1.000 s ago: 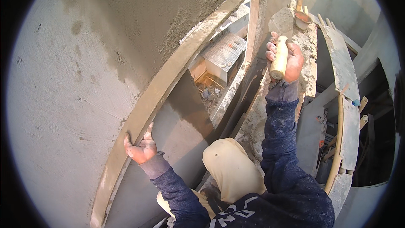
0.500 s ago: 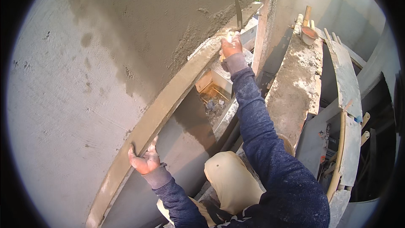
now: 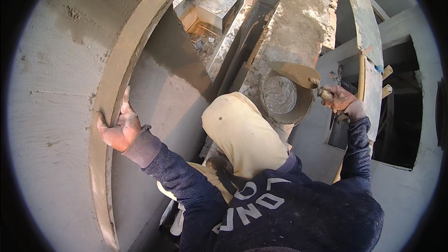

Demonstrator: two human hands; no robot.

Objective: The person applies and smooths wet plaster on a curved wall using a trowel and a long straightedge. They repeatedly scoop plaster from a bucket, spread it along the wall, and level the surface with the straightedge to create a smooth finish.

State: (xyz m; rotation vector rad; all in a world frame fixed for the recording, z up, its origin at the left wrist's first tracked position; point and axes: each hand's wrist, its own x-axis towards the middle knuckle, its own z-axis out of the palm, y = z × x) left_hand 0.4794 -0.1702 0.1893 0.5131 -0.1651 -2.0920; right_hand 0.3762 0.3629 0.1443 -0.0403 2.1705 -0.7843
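My left hand [image 3: 120, 129] grips the edge of a long mortar-smeared board [image 3: 132, 37], thumb on its face and fingers at its side edge. The board lies along the grey plastered wall [image 3: 56, 112] and looks bowed in this view. In my right hand [image 3: 337, 98], closed round the handle, is a trowel [image 3: 296, 72]. Its mortar-coated blade reaches over the rim of a round bucket [image 3: 305, 107]. Inside the bucket sits pale grey wet-looking mortar [image 3: 279, 94]. Both hands are dusted with dried mortar.
The bucket stands on a mortar-covered plank [image 3: 298, 23] beside my bent knee. Bamboo poles [image 3: 361, 74] and grey sheets [image 3: 368, 23] run along the right. A dark wall opening [image 3: 401, 107] lies beyond them. Through a gap at the upper middle, rubble [image 3: 205, 44] shows below.
My right hand has brought the trowel from the board's upper end down and right to the bucket. My left hand stays on the board. The view has shifted toward the right.
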